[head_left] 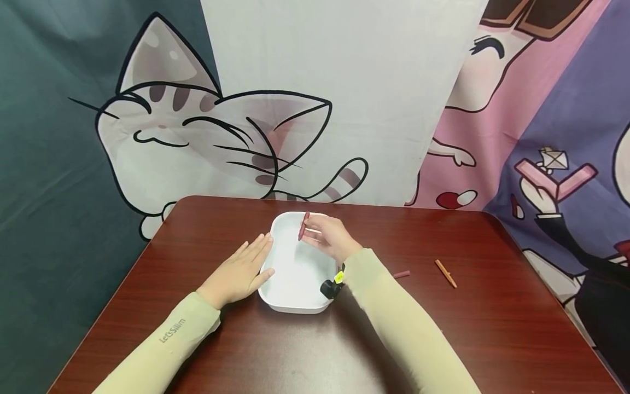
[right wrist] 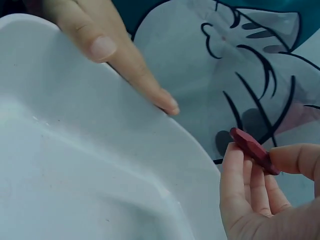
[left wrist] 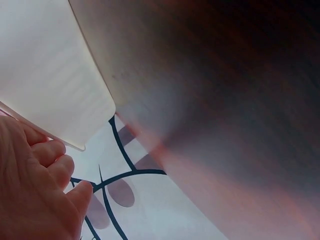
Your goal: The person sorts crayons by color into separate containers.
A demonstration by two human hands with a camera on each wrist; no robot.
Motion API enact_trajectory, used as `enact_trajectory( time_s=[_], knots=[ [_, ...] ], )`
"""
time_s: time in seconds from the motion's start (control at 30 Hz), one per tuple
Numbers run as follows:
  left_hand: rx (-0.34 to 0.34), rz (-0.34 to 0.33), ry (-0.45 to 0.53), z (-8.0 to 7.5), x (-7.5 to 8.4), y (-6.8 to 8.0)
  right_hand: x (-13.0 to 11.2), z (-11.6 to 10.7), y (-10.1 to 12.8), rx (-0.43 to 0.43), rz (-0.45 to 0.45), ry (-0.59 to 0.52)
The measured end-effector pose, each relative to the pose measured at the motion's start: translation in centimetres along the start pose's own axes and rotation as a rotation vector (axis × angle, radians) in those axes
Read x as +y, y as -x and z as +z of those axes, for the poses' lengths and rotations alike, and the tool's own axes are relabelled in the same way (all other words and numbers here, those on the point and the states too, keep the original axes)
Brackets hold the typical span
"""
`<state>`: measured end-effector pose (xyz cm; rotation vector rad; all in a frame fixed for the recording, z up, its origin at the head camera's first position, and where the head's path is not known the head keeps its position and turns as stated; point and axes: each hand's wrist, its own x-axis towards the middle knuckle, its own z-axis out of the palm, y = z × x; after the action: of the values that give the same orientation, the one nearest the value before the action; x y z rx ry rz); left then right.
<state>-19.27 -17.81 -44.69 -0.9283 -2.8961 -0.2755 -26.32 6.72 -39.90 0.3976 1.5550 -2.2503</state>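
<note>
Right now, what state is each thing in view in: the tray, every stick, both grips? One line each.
White tray: open side up, flat on the table.
Held red stick: pinched, tilted.
Other red stick: lying on the table, partly hidden by the right sleeve.
Orange-brown stick: lying loose on the table.
Left grip: fingers mostly straight, resting at the tray's rim.
Right grip: pinching the held red stick.

the right grip (head_left: pixel 327 235) pinches a dark red stick (head_left: pixel 303 226) over a white tray (head_left: pixel 297 284); the left grip (head_left: pixel 239 273) touches its edge. a tan stick (head_left: pixel 445 273) lies on the tabletop (head_left: pixel 492 334).
</note>
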Motion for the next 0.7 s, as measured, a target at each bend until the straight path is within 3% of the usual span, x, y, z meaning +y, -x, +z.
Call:
enact_trajectory(
  time_s=[0.4,0.7],
  knots=[
    [0.03,0.009,0.006,0.0,0.0,0.3,2.1,2.6,-1.8,0.079,0.083,0.196],
    [0.034,0.009,0.022,0.2,0.1,0.2,4.2,2.9,-3.3,0.153,0.106,0.372]
  ],
)
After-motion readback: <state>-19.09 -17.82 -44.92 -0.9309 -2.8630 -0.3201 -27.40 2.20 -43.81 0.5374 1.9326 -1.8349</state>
